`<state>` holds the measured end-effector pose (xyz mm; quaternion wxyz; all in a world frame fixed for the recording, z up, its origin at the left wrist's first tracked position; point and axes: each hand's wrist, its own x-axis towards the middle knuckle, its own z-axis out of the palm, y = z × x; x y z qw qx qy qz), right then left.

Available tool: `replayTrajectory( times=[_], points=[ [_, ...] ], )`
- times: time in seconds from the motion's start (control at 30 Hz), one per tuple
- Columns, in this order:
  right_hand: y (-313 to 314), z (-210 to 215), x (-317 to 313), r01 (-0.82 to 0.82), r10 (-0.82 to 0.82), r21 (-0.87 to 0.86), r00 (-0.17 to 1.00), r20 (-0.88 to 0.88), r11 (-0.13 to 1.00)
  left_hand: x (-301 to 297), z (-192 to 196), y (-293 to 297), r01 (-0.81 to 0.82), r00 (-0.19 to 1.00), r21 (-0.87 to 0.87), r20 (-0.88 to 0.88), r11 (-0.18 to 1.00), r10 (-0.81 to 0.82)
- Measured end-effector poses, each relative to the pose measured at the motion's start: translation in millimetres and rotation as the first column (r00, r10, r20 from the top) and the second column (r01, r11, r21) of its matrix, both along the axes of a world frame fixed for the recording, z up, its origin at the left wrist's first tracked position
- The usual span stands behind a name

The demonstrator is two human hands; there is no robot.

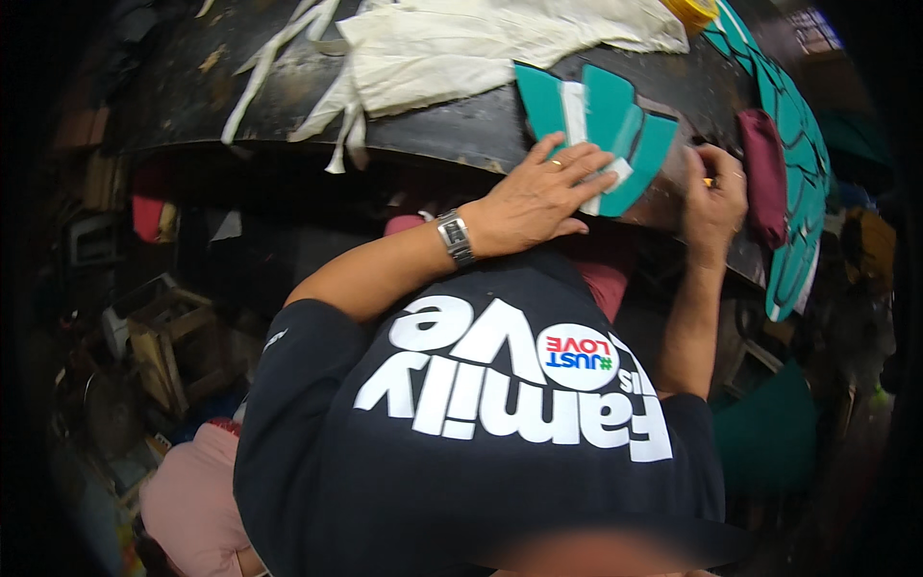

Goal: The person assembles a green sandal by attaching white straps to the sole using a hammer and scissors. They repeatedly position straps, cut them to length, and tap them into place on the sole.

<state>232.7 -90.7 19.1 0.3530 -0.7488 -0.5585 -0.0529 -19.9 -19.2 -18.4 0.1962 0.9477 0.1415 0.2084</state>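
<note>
My left hand (pixel 548 192), with a watch at the wrist and a ring, lies with fingers stretched out over teal, dark-edged flat pieces (pixel 608 106) fanned out at the table's near edge. A white strip (pixel 575 111) runs lengthwise along the teal pieces and passes under my fingers. Another small white bit (pixel 620 175) shows beside my fingertips. To the right, my right hand (pixel 716 192) is closed in a pinch just above the table edge, apart from the teal pieces. Whatever its fingers may hold is hidden.
A dark tabletop (pixel 433 130) bears white cloth (pixel 461 43) with loose strips. A yellow round object (pixel 690 13) stands at the back. On the right lie a maroon bundle (pixel 762 178) and many overlapping teal pieces (pixel 803 183). Another person in pink (pixel 197 500) is at lower left.
</note>
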Motion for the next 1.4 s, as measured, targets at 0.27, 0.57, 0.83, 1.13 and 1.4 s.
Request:
replayTrajectory(
  times=[0.27,0.57,0.83,1.13,1.4],
  points=[
    [-12,-23,61,0.270,-0.238,-0.254,0.960,0.151,0.929,10,1,23,0.128,0.984,-0.046,0.133,0.991,-0.121],
    [-8,-11,48,0.134,-0.129,-0.064,0.988,0.087,0.989,-97,35,113,-0.396,0.845,-0.102,0.347,0.912,0.406],
    [5,21,-92,-0.600,0.555,-0.092,0.780,-0.290,0.795,-227,69,128,-0.822,0.543,-0.094,-0.428,0.562,0.723],
    [93,-9,-212,-0.884,0.892,-0.185,0.382,0.243,0.429,-219,45,103,-0.720,0.674,-0.200,0.024,0.664,0.738],
    [138,-50,-271,-0.858,0.810,-0.130,0.406,0.423,0.498,-200,-15,192,-0.638,0.761,0.220,0.035,0.738,0.648]
  ],
)
